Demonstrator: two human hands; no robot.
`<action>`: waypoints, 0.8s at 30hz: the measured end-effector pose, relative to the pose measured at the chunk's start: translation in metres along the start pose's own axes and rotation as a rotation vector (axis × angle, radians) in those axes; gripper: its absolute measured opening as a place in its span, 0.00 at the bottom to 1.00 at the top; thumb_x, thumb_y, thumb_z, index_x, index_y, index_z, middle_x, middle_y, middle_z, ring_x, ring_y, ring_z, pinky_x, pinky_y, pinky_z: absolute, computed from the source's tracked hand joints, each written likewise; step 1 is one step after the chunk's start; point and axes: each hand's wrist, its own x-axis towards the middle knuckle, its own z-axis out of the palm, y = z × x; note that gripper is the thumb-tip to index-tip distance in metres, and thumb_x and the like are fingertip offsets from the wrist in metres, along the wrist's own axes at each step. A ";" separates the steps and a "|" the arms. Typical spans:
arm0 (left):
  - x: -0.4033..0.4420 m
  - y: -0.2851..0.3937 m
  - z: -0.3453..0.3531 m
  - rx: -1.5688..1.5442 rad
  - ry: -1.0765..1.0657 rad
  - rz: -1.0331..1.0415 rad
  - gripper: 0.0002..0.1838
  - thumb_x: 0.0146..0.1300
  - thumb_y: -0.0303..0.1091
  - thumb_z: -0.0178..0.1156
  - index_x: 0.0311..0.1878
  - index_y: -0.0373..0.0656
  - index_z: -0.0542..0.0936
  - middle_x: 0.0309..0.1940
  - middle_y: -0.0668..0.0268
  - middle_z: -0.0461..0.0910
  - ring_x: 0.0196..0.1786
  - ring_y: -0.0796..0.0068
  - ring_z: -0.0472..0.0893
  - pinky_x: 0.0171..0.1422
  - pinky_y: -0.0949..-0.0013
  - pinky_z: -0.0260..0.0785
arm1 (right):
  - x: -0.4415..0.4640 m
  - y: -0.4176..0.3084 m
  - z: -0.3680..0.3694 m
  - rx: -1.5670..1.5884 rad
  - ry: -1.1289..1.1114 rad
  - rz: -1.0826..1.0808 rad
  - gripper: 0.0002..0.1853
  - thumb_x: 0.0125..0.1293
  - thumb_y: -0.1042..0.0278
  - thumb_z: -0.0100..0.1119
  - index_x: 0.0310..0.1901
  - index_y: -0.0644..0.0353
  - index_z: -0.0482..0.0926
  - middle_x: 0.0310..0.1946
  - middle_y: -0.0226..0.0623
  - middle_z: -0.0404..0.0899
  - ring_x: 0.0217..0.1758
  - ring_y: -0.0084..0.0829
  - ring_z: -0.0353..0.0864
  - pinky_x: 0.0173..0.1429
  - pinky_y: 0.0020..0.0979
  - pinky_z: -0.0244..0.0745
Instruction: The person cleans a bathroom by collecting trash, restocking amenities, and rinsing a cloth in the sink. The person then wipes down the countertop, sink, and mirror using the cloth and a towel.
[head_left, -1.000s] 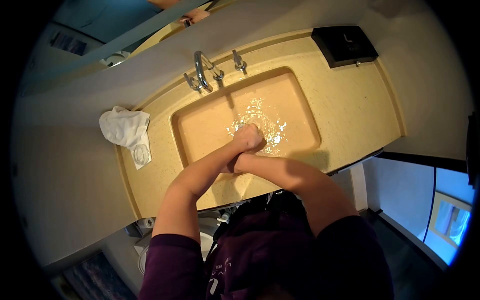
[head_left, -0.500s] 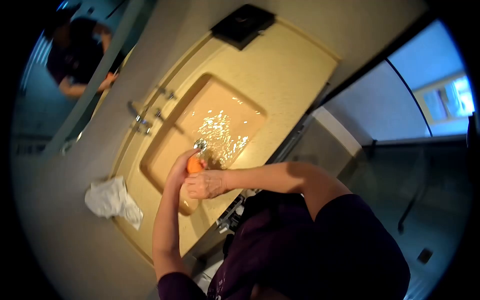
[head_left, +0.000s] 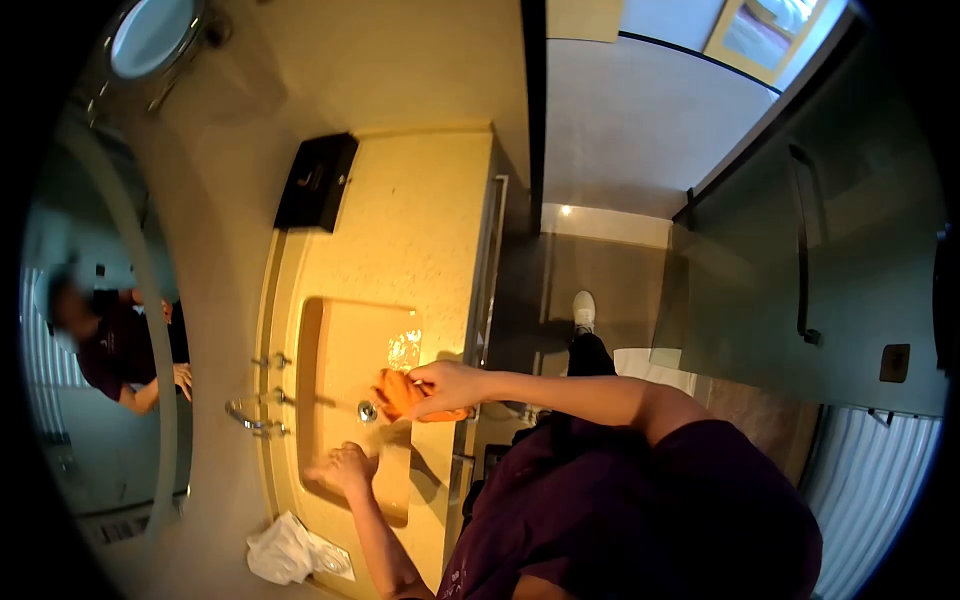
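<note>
A crumpled orange cloth [head_left: 398, 393] hangs from my right hand [head_left: 445, 388] over the front edge of the sink [head_left: 312, 350], with part of it over the counter rim. The fingers of that hand are closed around it. My left hand [head_left: 350, 468] is empty over the lower part of the basin, its fingers loosely apart and slightly blurred. Between the hands and the back wall of the sink lies a round metal drain [head_left: 367, 411]. The chrome faucet [head_left: 255, 412] stands behind the basin. Light glints on wet patches in the sink.
A white cloth [head_left: 290, 550] lies at the counter's left end. Farther right, a black box [head_left: 317, 182] stands on the counter [head_left: 420, 200]. A mirror [head_left: 105, 350] is on the wall behind the faucet. A glass door with a long handle [head_left: 803, 250] is at my right.
My hands, together on the orange cloth before, are now apart. My right hand has carried it to the sink's front edge; my left has let go. The view has turned right.
</note>
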 end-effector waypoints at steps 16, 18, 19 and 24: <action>-0.119 0.717 0.256 -1.024 -0.868 0.520 0.18 0.78 0.51 0.55 0.52 0.45 0.78 0.43 0.65 0.81 0.45 0.70 0.83 0.51 0.67 0.78 | -0.276 0.077 -0.388 -0.603 1.280 0.251 0.32 0.57 0.57 0.72 0.62 0.59 0.74 0.36 0.45 0.81 0.42 0.52 0.82 0.51 0.47 0.79; -0.123 0.765 0.269 -1.130 -1.249 0.361 0.19 0.77 0.52 0.55 0.56 0.46 0.77 0.48 0.64 0.81 0.50 0.69 0.83 0.56 0.64 0.78 | -0.297 0.058 -0.427 -0.709 1.329 0.149 0.26 0.60 0.61 0.72 0.59 0.60 0.78 0.31 0.42 0.77 0.37 0.46 0.82 0.47 0.40 0.79; -0.113 0.789 0.282 -1.085 -1.390 0.350 0.20 0.78 0.53 0.54 0.57 0.45 0.77 0.50 0.63 0.82 0.52 0.68 0.83 0.58 0.62 0.78 | -0.309 0.049 -0.447 -0.481 1.272 0.109 0.21 0.63 0.64 0.70 0.56 0.61 0.81 0.31 0.40 0.78 0.35 0.40 0.81 0.44 0.35 0.77; -0.092 0.885 0.318 -0.924 -1.808 0.417 0.24 0.80 0.53 0.48 0.33 0.46 0.78 0.22 0.65 0.79 0.22 0.69 0.80 0.29 0.66 0.78 | -0.327 0.063 -0.546 0.815 1.223 -0.146 0.11 0.77 0.69 0.57 0.46 0.66 0.86 0.26 0.28 0.79 0.23 0.15 0.74 0.26 0.18 0.68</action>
